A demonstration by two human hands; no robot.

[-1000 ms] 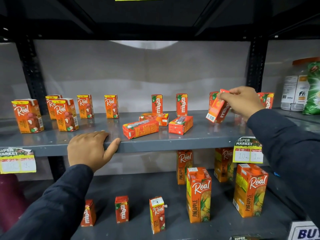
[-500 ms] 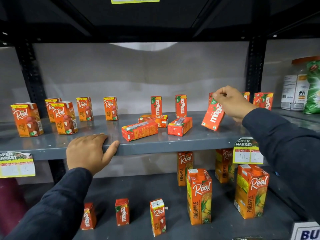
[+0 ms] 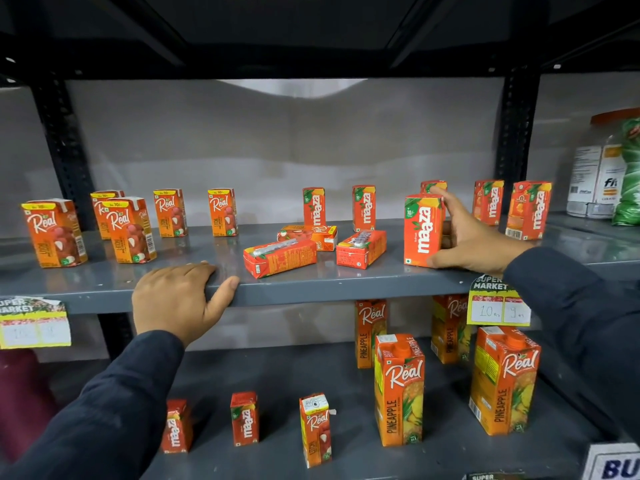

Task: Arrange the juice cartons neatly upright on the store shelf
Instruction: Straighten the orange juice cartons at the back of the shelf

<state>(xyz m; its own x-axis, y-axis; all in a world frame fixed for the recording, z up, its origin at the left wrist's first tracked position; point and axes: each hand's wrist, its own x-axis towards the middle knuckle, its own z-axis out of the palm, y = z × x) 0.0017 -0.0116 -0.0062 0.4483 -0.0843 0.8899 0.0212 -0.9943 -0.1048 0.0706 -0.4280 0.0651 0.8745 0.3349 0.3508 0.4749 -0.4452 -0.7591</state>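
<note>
Head view shows the right hand (image 3: 474, 237) wrapped around the side of a small orange Maaza juice carton (image 3: 423, 230), fingers behind it and thumb at its base, standing it upright near the front edge of the grey metal shelf (image 3: 346, 289). The left hand (image 3: 180, 303) rests flat on that shelf's front lip, holding nothing. Just left of the held carton, three orange cartons lie on their sides: a long one (image 3: 280, 258) nearest the edge, a second (image 3: 361, 248) beside it, a third (image 3: 308, 233) behind them. Judged risk: letting go while the carton leans could tip it off the lip, or a withdrawing sleeve could knock the upright cartons behind.
</note>
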